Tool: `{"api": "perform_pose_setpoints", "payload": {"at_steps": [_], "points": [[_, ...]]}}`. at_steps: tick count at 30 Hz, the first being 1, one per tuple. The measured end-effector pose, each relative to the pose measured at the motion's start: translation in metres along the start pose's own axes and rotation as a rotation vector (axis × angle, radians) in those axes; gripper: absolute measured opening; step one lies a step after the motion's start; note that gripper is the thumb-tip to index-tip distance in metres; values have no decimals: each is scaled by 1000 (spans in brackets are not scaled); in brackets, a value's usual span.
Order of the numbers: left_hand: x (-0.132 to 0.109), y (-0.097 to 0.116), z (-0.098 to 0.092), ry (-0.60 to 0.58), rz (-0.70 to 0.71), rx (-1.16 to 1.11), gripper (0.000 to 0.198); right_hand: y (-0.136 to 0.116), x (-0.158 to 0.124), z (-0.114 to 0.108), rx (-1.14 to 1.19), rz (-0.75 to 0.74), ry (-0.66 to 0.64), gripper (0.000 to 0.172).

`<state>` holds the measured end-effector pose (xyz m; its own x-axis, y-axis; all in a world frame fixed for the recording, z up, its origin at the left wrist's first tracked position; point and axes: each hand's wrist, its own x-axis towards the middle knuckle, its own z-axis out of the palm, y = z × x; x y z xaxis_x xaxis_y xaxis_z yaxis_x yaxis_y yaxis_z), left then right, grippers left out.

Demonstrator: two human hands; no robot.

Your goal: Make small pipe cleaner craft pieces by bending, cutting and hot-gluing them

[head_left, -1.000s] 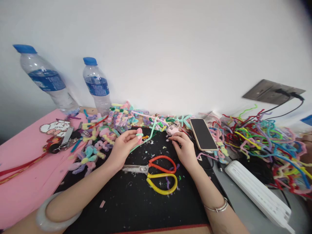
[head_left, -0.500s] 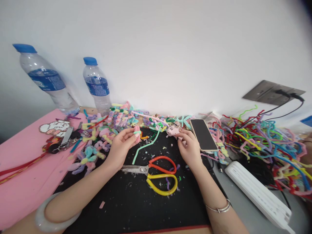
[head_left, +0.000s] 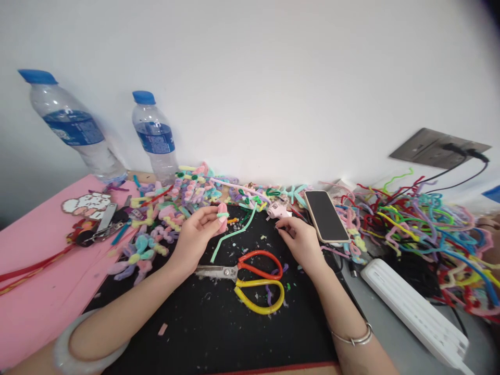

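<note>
My left hand [head_left: 200,234] pinches a small pink fuzzy piece of pipe cleaner [head_left: 222,218] with a mint-green band round its middle. My right hand [head_left: 299,239] is curled, thumb and fingertips brought together; anything between them is too small to make out. Just beyond those fingertips lies a small pink device [head_left: 278,210], its kind unclear. Between the hands a bent mint-green pipe cleaner [head_left: 233,234] lies on the black mat [head_left: 175,333]. Scissors [head_left: 242,278] with one red and one yellow handle rest nearer to me, blades pointing left.
Finished-looking fuzzy pieces [head_left: 146,245] pile along the left and back. At right are a phone [head_left: 326,216], a white power strip [head_left: 414,312] and a heap of colourful pipe cleaners [head_left: 433,229]. Two water bottles [head_left: 155,138] stand by the wall. Keys [head_left: 105,224] lie on a pink board [head_left: 35,245].
My right hand has drawn back slightly from the pink device, its fingertips now lower and closer together. My left hand has turned the pink piece a little and shifted slightly right.
</note>
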<state>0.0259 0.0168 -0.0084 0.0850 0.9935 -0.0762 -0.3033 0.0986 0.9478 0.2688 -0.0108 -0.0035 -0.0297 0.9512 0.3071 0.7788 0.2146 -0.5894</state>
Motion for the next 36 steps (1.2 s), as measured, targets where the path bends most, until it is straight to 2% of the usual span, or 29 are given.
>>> {"api": "perform_pose_setpoints", "payload": {"at_steps": [3,6,8,12,16,19,23,27,32,36], "points": [[-2,1,1,-32,40,58,28,-6,-1,3,348,113,-3,9],[-6,1,2,-78,105,142,23,-14,-3,8,637,124,-42,10],[-8,1,3,-121,140,177,20,-18,-4,11,736,133,-84,16],[-13,-2,4,-203,166,263,19,-23,-6,15,782,142,-170,11],[-18,-3,5,-236,165,353,22,-26,-8,17,837,168,-185,5],[-21,-2,7,-275,119,330,23,-26,-10,18,885,195,-174,5],[-25,-1,11,-384,4,253,22,-25,-10,19,906,221,-121,9],[-28,-2,14,-421,-54,241,22,-24,-10,19,949,259,-77,11],[-27,-1,15,-458,-87,301,22,-27,-11,20,1037,282,-130,15],[-27,-1,14,-503,-75,363,19,-34,-13,22,1015,270,-174,20]]}}
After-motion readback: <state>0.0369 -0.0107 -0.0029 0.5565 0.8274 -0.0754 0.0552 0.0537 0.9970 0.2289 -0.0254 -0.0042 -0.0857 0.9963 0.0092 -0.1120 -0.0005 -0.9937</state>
